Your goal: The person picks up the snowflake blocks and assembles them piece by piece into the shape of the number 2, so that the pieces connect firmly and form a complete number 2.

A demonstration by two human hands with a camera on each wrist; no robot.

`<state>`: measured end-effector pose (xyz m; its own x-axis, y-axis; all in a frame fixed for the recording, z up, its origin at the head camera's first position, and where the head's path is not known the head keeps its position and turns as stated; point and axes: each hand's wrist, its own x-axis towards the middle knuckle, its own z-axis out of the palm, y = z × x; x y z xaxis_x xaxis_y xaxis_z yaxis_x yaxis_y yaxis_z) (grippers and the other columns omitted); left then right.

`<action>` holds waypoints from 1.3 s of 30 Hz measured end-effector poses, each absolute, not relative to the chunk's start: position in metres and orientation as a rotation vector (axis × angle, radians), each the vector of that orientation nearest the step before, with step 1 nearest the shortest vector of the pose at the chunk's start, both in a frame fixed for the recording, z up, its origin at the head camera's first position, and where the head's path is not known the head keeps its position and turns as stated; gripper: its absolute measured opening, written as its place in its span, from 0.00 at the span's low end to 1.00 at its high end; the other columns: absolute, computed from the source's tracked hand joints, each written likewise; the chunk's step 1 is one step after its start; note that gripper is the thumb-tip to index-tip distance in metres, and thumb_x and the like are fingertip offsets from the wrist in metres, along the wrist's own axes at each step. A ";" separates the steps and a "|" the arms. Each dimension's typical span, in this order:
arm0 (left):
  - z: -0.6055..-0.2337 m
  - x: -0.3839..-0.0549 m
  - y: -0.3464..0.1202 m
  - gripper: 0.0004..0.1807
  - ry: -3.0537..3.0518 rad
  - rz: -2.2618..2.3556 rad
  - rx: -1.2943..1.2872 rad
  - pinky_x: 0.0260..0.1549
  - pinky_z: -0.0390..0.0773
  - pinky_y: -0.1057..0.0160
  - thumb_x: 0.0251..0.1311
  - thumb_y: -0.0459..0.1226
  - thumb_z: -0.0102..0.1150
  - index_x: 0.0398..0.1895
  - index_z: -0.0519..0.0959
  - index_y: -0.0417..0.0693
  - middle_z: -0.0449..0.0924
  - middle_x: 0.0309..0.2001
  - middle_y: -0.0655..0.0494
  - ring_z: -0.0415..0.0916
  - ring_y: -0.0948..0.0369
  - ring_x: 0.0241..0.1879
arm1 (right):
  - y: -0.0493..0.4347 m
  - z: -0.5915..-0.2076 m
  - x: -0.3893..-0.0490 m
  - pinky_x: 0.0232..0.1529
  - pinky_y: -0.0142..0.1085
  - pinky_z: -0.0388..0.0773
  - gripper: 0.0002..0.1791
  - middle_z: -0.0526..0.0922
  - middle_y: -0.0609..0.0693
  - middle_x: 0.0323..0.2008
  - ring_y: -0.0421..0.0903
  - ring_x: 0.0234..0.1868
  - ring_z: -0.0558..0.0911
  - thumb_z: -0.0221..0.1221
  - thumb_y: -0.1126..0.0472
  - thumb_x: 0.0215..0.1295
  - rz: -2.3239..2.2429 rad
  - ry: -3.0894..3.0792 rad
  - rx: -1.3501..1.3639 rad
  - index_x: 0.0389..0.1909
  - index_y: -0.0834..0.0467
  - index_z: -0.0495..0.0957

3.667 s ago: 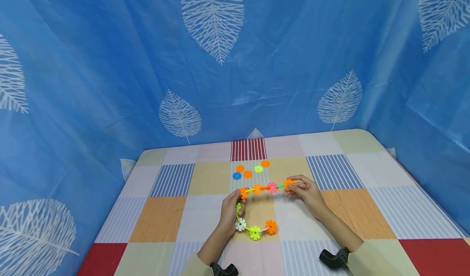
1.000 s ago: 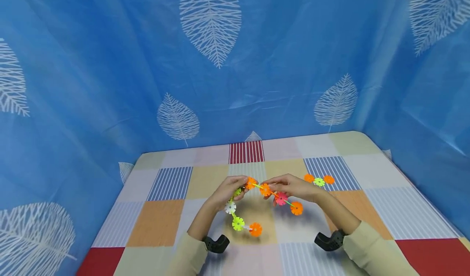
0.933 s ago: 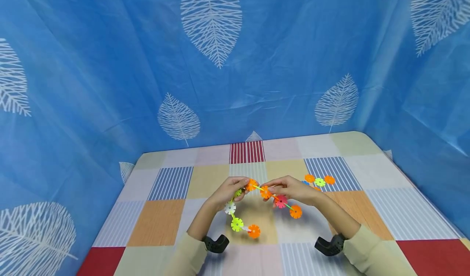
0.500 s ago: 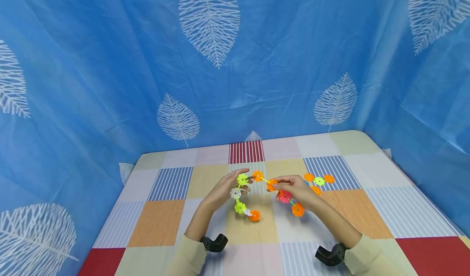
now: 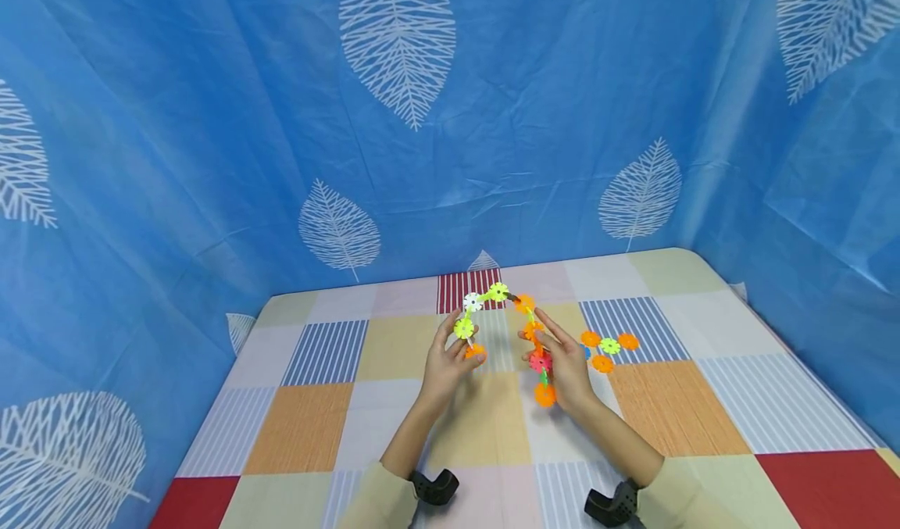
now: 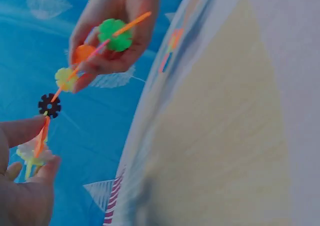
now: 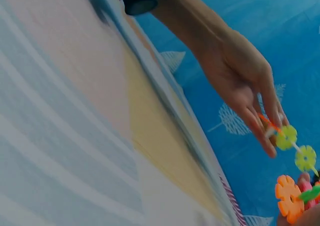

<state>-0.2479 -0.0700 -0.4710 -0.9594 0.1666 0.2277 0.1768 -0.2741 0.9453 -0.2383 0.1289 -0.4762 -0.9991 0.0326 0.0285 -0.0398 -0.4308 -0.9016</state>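
A chain of notched plastic snowflake discs (image 5: 498, 291), slotted edge to edge, is held up in an arch above the table. Its colours run through orange, yellow-green, white, black, pink and green. My left hand (image 5: 441, 369) pinches the chain's left end, around an orange disc (image 5: 475, 351) just below a yellow-green one. On the other side, my right hand (image 5: 568, 369) grips the chain near an orange disc and a pink disc (image 5: 540, 362). The right end, an orange disc (image 5: 544, 394), hangs below that hand. In the left wrist view, a black disc (image 6: 49, 106) shows edge-slotted between neighbours.
Several loose discs, among them a yellow-green disc (image 5: 610, 346) and an orange disc (image 5: 602, 364), lie right of my right hand, with a blue one partly hidden. A patchwork cloth (image 5: 394, 419) covers the table. A blue curtain (image 5: 534, 123) with leaf prints surrounds it.
The loose discs shifted from back middle to the right. The chain rose and bent into an arch; my left hand moved from the chain's middle to its left end.
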 end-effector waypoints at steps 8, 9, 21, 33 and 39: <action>-0.470 -0.268 -0.065 0.32 -1.997 -2.308 -0.349 0.50 0.72 0.63 0.59 0.22 0.52 0.67 0.57 0.36 0.51 0.67 0.36 0.56 0.43 0.63 | 0.114 -0.484 -0.227 0.39 0.30 0.78 0.33 0.63 0.70 0.61 0.49 0.43 0.81 0.52 0.62 0.68 2.582 -1.792 0.065 0.71 0.55 0.50; -0.469 -0.270 -0.067 0.30 -2.028 -2.278 -0.340 0.49 0.73 0.63 0.60 0.23 0.51 0.66 0.57 0.34 0.53 0.65 0.35 0.58 0.42 0.62 | 0.113 -0.486 -0.225 0.41 0.29 0.77 0.37 0.58 0.70 0.63 0.51 0.48 0.79 0.54 0.65 0.66 2.571 -1.860 0.106 0.72 0.56 0.46; -0.511 -0.305 -0.074 0.24 -2.340 -1.984 -0.300 0.41 0.77 0.64 0.62 0.28 0.52 0.63 0.65 0.35 0.68 0.57 0.35 0.68 0.47 0.56 | 0.109 -0.506 -0.210 0.60 0.57 0.56 0.62 0.61 0.72 0.60 0.66 0.62 0.60 0.71 0.50 0.43 1.469 -2.708 0.322 0.68 0.71 0.40; -0.512 -0.302 -0.075 0.24 -2.617 -1.306 -0.408 0.58 0.59 0.45 0.60 0.35 0.56 0.61 0.69 0.41 0.66 0.58 0.34 0.59 0.41 0.61 | 0.110 -0.506 -0.212 0.59 0.55 0.59 0.53 0.60 0.70 0.62 0.63 0.61 0.59 0.67 0.45 0.49 1.119 -2.750 0.306 0.64 0.75 0.53; -0.511 -0.288 -0.080 0.25 -2.570 -1.448 -0.385 0.57 0.63 0.50 0.60 0.36 0.56 0.61 0.68 0.39 0.69 0.57 0.38 0.65 0.45 0.58 | 0.143 -0.503 -0.225 0.51 0.54 0.66 0.41 0.66 0.69 0.57 0.63 0.54 0.64 0.67 0.52 0.52 1.015 -2.627 0.226 0.60 0.72 0.64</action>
